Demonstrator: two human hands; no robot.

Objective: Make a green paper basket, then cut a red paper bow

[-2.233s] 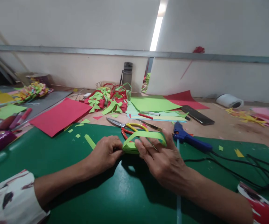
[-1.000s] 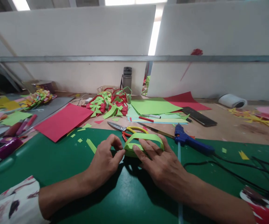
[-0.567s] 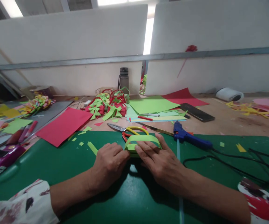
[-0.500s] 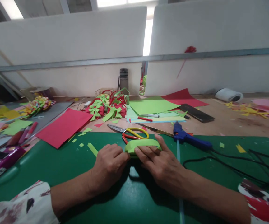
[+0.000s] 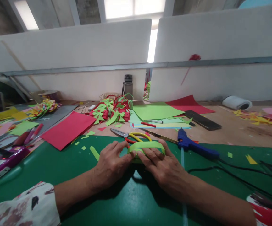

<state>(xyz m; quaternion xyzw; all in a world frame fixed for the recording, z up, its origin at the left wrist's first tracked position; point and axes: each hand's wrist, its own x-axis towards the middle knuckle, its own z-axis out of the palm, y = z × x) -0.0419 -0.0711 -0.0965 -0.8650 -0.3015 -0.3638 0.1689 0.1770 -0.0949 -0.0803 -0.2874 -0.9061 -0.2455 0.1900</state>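
Observation:
Both my hands are on a light green paper strip (image 5: 147, 144), which curves up into a loop above the green mat (image 5: 131, 204). My left hand (image 5: 113, 160) pinches the strip's left side between thumb and fingers. My right hand (image 5: 165, 166) grips the right part, with its fingers inside the loop and its thumb behind. The fingers hide the lower part of the strip. Just behind it lie scissors (image 5: 138, 135) with yellow and red handles, their blades pointing left.
A blue glue gun (image 5: 197, 147) with a black cord lies to the right. Red paper (image 5: 67, 130) is at the left, near a purple tool (image 5: 7, 163). Farther back are red-and-green paper pieces (image 5: 112, 110), green sheets (image 5: 158, 110), a phone (image 5: 203, 120) and a bottle (image 5: 128, 84).
My left thumb and fingers have shifted right along the strip, closer to my right fingers. The strip now arches as a more open loop. The camera view has tilted up slightly.

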